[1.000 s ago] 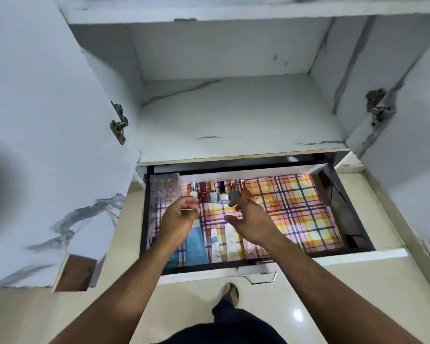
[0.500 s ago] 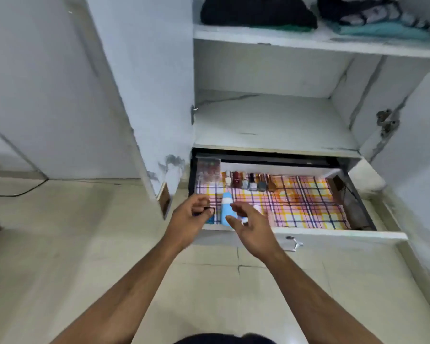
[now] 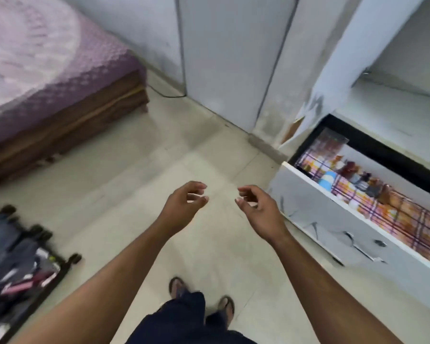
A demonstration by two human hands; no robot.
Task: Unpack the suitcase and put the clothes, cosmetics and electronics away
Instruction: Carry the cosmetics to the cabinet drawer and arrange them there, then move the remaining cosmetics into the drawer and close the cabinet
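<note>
Head: open suitcase [image 3: 15, 266], clothes inside

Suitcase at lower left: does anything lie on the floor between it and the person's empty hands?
Nothing visible does. Bare floor separates the left hand and right hand from the open suitcase.

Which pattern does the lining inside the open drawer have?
The drawer lining is plaid: orange, yellow, purple; head view.

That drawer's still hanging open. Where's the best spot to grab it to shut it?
Judging by shape, the metal handle on the white front panel of the drawer suits best. It sits midway along the panel and faces the room, so come from the front; pushing there should slide it in squarely.
</note>
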